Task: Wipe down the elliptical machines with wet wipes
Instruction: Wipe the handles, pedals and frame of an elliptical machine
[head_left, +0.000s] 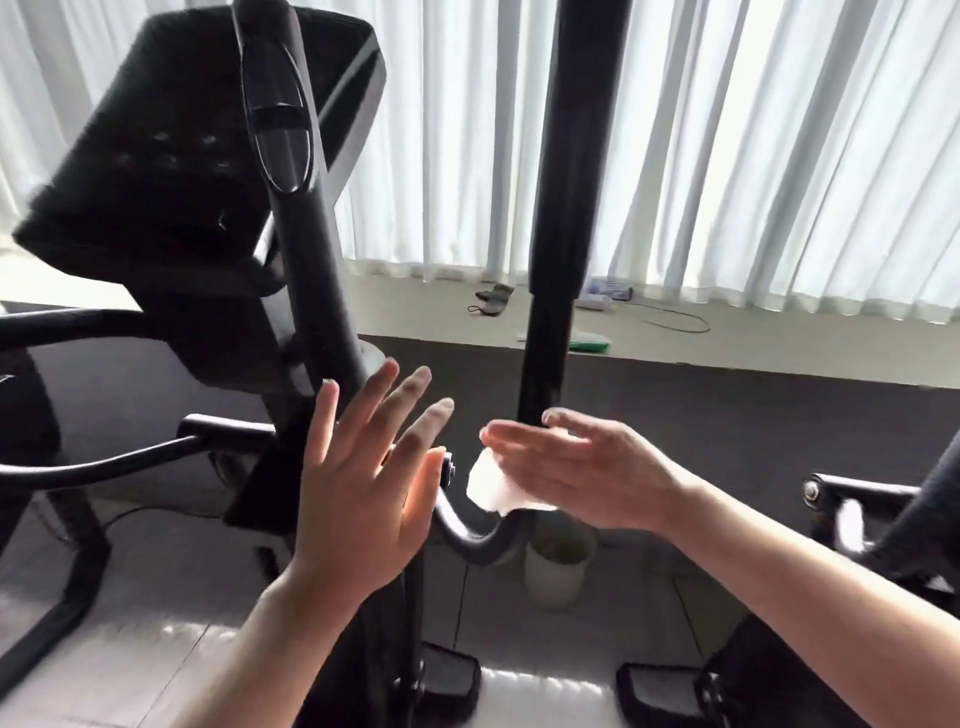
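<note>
A black elliptical machine fills the view, with its console (171, 171) at the upper left and two upright handle poles, one at the left (306, 260) and one at the right (558, 208). My left hand (363, 493) is raised in front of the left pole with its fingers spread, holding nothing. My right hand (582, 473) is at the foot of the right pole. It holds a white wet wipe (491, 491) between thumb and nearly straight fingers. The wipe hangs below the palm, just above a curved black bar (467, 540).
Behind the machine, a ledge (779, 338) under white curtains carries a green packet (589, 343), a small black item (493, 299) and a cable. A white bin (558, 571) stands on the floor below my right hand. Another machine's frame (857, 499) is at the right.
</note>
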